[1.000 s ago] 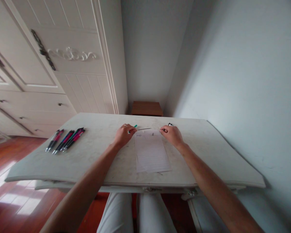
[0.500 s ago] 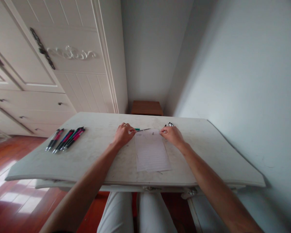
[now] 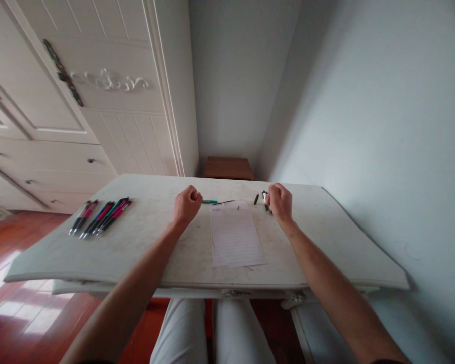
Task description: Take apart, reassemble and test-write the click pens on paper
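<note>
A sheet of lined paper (image 3: 238, 237) lies flat at the middle of the table, several small dark bits near its top. My left hand (image 3: 188, 205) is a closed fist left of the paper, nothing showing in it; a green pen part (image 3: 210, 201) lies just beside its fingers. Across the paper's top edge rests a thin dark pen refill (image 3: 223, 202). My right hand (image 3: 280, 203), also curled into a fist, stands right of the paper, with nothing visible inside. It partly covers some black and white pen parts (image 3: 265, 196). A short black piece (image 3: 256, 199) lies between them and the paper.
Several pens (image 3: 106, 218) with black, pink, green and blue barrels lie grouped on the left of the white table (image 3: 144, 258). Behind the table stands a brown wooden box-like piece (image 3: 229, 168). A white cabinet (image 3: 129, 121) is at left, a wall (image 3: 382, 151) at right.
Both hands have let go of the paper's top corners and moved outward, curling from pinches into fists. The short black piece and more of the green part are now uncovered.
</note>
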`<control>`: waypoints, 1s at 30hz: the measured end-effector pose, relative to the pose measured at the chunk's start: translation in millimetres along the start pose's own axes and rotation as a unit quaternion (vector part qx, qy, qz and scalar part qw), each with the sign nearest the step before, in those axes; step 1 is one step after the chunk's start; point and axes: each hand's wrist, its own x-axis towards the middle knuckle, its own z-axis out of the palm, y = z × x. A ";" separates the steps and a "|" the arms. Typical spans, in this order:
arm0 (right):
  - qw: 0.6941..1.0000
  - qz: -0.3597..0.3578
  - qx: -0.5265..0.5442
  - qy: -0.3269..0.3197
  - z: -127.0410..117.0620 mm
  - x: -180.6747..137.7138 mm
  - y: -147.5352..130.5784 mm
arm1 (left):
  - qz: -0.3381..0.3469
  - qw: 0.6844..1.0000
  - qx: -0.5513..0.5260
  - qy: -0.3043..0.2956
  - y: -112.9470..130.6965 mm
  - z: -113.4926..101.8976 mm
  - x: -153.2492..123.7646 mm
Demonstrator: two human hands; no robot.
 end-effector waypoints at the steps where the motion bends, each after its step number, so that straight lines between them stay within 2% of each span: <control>1: 0.999 0.022 0.031 0.017 -0.6 1.2 0.5 | -0.004 1.000 0.005 0.002 0.2 -1.0 0.4; 6: 0.978 0.116 0.152 0.089 -3.2 9.1 0.6 | -0.016 1.000 0.006 -0.018 -1.0 -0.7 0.1; 14: 0.954 0.163 0.214 0.132 -3.9 16.1 6.2 | -0.004 0.999 -0.011 -0.035 -6.3 3.3 0.0; 18: 0.957 0.153 0.210 0.128 -3.2 15.5 5.7 | -0.003 1.000 -0.004 -0.029 -7.9 3.7 0.2; 24: 0.973 0.127 0.170 0.088 -0.6 12.2 4.0 | -0.006 1.000 0.015 -0.013 -7.0 1.8 -1.3; 30: 0.991 0.042 0.111 0.061 1.3 3.7 -3.1 | -0.005 0.999 0.034 -0.020 -8.6 1.0 0.4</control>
